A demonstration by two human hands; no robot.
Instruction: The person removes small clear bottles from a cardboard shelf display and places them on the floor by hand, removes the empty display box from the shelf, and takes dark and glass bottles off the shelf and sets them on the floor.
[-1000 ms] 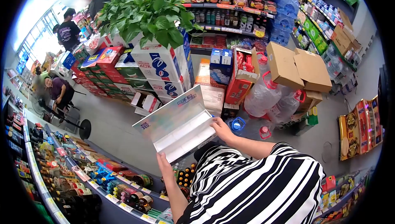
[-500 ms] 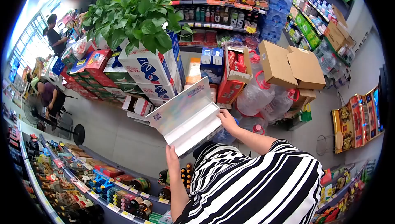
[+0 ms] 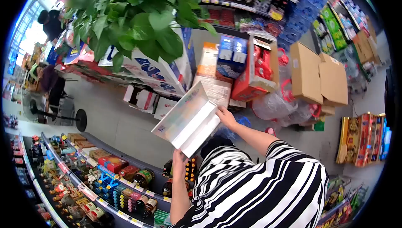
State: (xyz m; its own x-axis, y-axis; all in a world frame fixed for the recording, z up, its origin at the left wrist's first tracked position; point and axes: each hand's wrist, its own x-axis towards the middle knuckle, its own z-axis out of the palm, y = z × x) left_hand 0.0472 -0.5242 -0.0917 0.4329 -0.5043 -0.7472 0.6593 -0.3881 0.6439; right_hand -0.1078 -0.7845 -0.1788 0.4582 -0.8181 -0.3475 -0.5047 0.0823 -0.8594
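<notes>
A white cardboard display box [image 3: 178, 117] with a raised, printed back panel is held in front of my body, tilted. Its long tray part shows a bare white inside. My left hand [image 3: 179, 157] grips the near left end, with its fingers partly hidden under the box. At the far right end, my right hand [image 3: 226, 118] is closed round the edge. Beyond the box stands a stack of white and blue cartons [image 3: 146, 71], with a leafy green plant [image 3: 142, 22] on top.
An open red carton [image 3: 247, 86] with red packets stands ahead, beside a blue box [image 3: 231, 56]. Brown cardboard boxes [image 3: 305, 73] rest above plastic-wrapped bottles on the right. A low shelf of bottles [image 3: 142, 177] runs along the left. People are at the far left.
My view has moved nearer to the plant and cartons, which look larger. The display box has tilted and its tray looks narrower; both hands still hold it.
</notes>
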